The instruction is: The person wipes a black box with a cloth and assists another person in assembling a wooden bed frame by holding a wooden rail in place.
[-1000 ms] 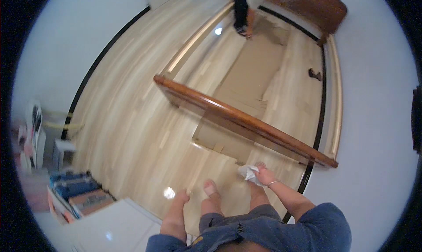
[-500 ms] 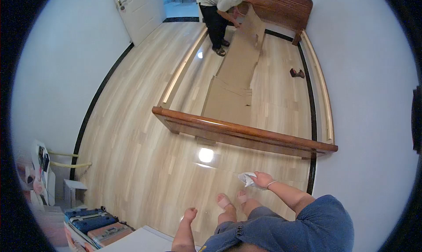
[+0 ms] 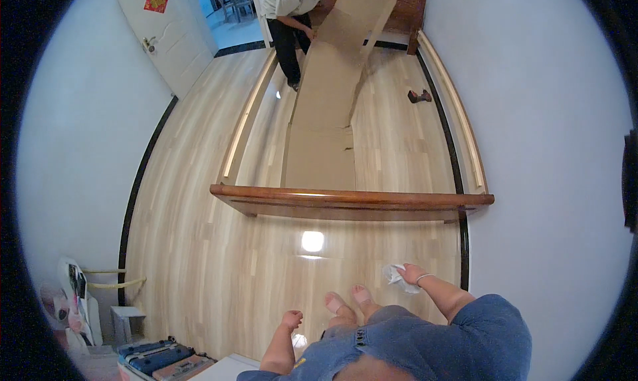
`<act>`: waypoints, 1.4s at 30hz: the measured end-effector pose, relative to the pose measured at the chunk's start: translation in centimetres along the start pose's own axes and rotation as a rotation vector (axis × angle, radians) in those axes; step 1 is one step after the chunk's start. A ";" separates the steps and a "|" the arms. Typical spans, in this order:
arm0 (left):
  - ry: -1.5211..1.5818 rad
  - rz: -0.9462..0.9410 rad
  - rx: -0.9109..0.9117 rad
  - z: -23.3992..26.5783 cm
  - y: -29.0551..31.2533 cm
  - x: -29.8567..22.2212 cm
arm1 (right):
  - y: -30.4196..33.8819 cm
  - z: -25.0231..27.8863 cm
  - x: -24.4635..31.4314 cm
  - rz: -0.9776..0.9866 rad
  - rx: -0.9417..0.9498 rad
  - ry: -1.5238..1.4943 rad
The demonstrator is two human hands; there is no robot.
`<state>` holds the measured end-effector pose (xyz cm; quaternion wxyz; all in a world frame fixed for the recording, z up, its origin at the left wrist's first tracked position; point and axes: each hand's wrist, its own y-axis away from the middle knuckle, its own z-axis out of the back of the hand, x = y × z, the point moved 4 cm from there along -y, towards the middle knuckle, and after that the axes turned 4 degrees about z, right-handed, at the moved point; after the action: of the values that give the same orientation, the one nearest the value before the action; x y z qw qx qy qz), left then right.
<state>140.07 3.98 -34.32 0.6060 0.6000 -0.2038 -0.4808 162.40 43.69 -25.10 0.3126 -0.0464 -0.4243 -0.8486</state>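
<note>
A crumpled white cloth (image 3: 401, 278), thin like a wipe, is gripped in my right hand (image 3: 413, 273) above the floor. My left hand (image 3: 291, 319) hangs low with curled fingers, nothing visible in it. Ahead of me stands the brown wooden footboard (image 3: 345, 200) of a bed frame, touched by neither hand. Inside the frame lies a long sheet of brown cardboard (image 3: 325, 92), its far end lifted. A person (image 3: 287, 15) in a light shirt and dark trousers bends over that end, a hand at its left edge.
Side rails (image 3: 252, 112) run from the footboard to a wooden headboard (image 3: 401, 12). A cordless drill (image 3: 419, 96) lies on the floor near the right rail. A white door (image 3: 163, 38) stands ajar at far left. Suitcases (image 3: 156, 358) and a pink-white fan (image 3: 60, 304) sit at lower left.
The far end of the cardboard has risen and tilted in the person's hands. My view has shifted, so the bed frame appears lower and further left. My right hand still holds the cloth.
</note>
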 end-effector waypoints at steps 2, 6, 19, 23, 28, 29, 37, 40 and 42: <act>0.000 0.008 0.008 -0.6 0.2 1.3 | 0.4 0.3 -0.8 -0.002 0.006 0.031; 0.017 0.011 -0.006 -1.8 2.1 0.9 | -0.3 0.6 -3.4 -0.081 0.076 0.030; 0.242 0.030 -0.035 -2.3 6.0 3.7 | -3.0 2.5 3.8 0.115 0.110 0.104; 0.271 0.093 -0.071 -1.1 7.7 5.3 | -4.0 1.2 6.4 0.135 0.191 0.161; 0.444 0.076 -0.193 0.6 8.9 11.1 | -5.2 -0.5 10.7 0.103 0.266 0.185; 0.523 0.083 -0.237 1.5 9.2 12.0 | -6.1 -1.1 10.7 0.126 0.190 0.227; 0.068 -0.044 -0.395 7.1 13.1 17.7 | -12.1 -6.7 20.3 0.366 0.094 0.387; 0.283 0.033 -0.421 6.9 14.5 22.7 | -9.2 -8.0 28.7 0.504 0.103 0.336; 0.418 0.127 -0.377 7.6 15.0 24.2 | -8.9 -8.5 33.6 0.557 0.109 0.327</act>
<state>149.89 -22.77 -26.93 0.7647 0.5488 -0.0185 -0.3373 131.99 24.75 -25.12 0.5987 -0.0069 -0.3842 -0.7028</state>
